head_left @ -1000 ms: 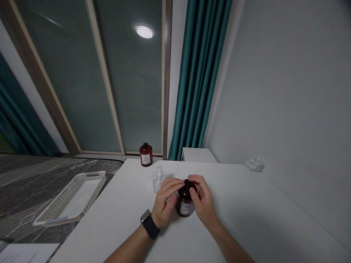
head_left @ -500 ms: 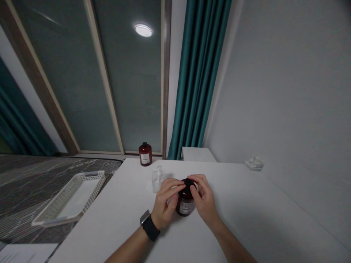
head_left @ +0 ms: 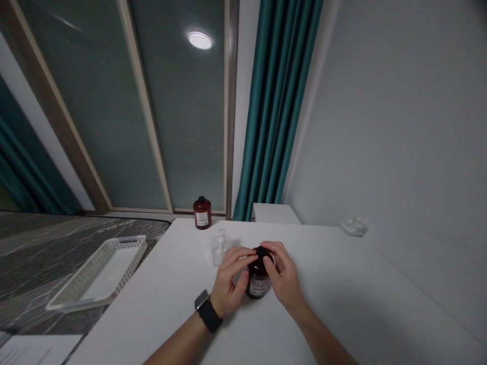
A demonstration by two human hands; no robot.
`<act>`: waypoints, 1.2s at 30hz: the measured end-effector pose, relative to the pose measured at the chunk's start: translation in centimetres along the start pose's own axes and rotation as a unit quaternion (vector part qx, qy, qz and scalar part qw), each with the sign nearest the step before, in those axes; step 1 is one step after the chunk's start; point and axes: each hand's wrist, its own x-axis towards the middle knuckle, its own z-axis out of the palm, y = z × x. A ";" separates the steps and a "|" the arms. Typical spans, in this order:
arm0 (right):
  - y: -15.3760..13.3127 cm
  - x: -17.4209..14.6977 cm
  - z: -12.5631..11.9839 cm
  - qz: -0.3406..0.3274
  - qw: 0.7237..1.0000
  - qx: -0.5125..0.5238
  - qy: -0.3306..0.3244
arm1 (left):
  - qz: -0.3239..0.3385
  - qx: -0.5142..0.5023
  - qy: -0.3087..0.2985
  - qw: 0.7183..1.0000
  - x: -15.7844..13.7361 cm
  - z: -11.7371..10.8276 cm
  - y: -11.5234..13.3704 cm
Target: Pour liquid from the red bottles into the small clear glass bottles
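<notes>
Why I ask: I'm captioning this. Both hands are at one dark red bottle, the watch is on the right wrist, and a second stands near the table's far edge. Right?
Not quite: the head view shows the watch on the left wrist. The left hand and right hand are at one dark red bottle; a second bottle stands near the far edge of the table.

Dark red bottle, white tabletop, teal curtain
</notes>
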 end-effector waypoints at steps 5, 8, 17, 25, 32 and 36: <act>0.0 -0.2 0.2 0.053 0.998 0.027 -0.018 | 0.000 0.004 0.002 1.000 0.1 0.0 0.2; -0.3 -0.2 0.4 0.077 0.996 0.052 -0.003 | 0.003 0.005 0.001 1.000 0.1 0.0 0.2; -0.4 0.8 -0.3 0.145 0.974 0.151 0.085 | -0.044 0.027 0.015 0.999 0.2 0.3 -0.2; 3.2 1.9 -4.0 0.149 0.989 -0.013 0.013 | -0.032 0.044 0.016 0.998 0.4 0.3 -0.3; 6.1 2.2 -7.6 0.083 0.974 -0.200 -0.066 | -0.029 0.042 0.018 0.999 0.6 0.2 -0.3; 8.1 1.6 -8.4 0.071 0.956 -0.273 -0.083 | -0.027 0.041 0.019 0.999 0.7 0.2 -0.2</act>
